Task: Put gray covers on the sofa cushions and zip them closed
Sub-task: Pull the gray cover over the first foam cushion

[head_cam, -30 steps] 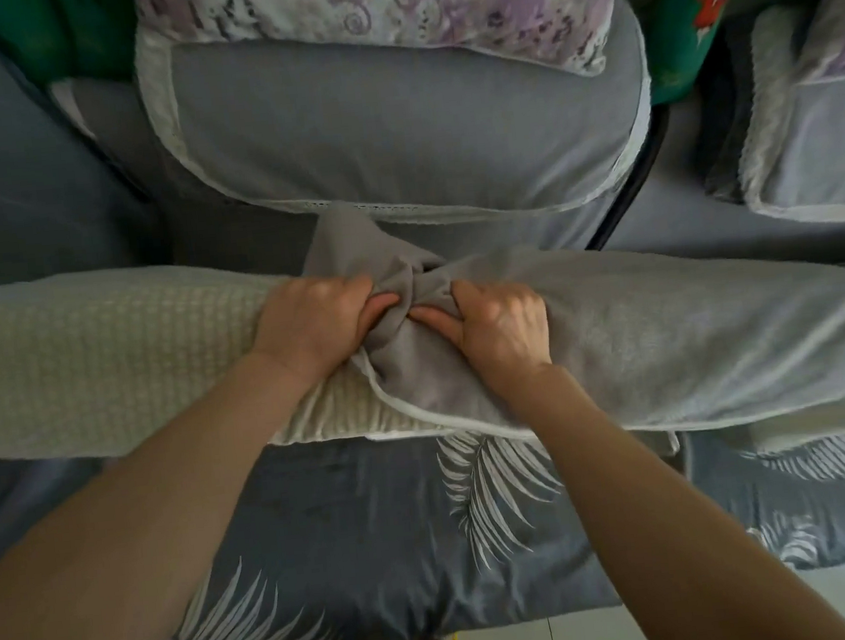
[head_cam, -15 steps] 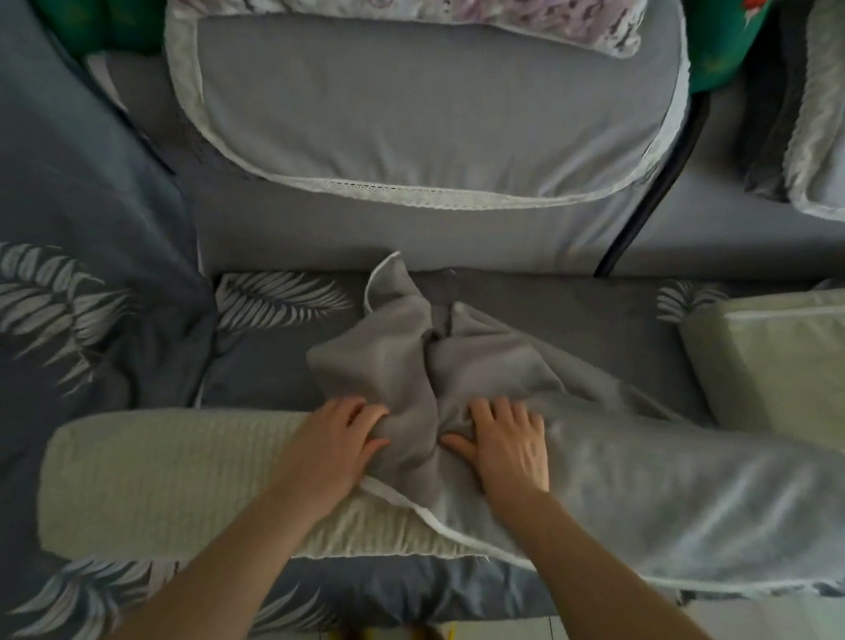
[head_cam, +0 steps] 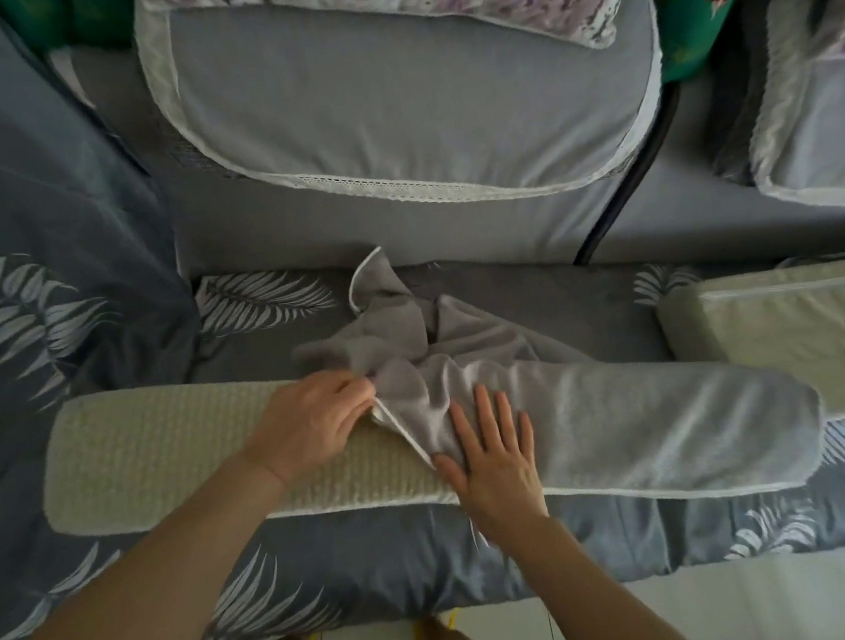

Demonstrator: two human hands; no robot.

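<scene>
**On the sofa seat: a cushion half inside its gray cover**

Across the front of the sofa seat [head_cam: 538, 308], a long pale cushion [head_cam: 165, 458] is lying lengthwise, its front edge running close along the seat's front edge. Its right half is sitting inside a gray cover [head_cam: 652, 426]; its left half is lying bare. The cover's loose open end is bunching up in folds behind the cushion's middle, with white piping curling at the top. Behind it, a strip of leaf-printed seat fabric is lying free up to the gray back cushion [head_cam: 389, 101]. A second pale cushion [head_cam: 798, 330] is sitting just beside the cover's right end, near the seat's right side.

The left hand [head_cam: 312, 428] is resting on the bare cushion, fingers curled and pinching the cover's piped edge. The right hand [head_cam: 495, 452] is lying flat on the cover with fingers spread, gripping nothing.
</scene>
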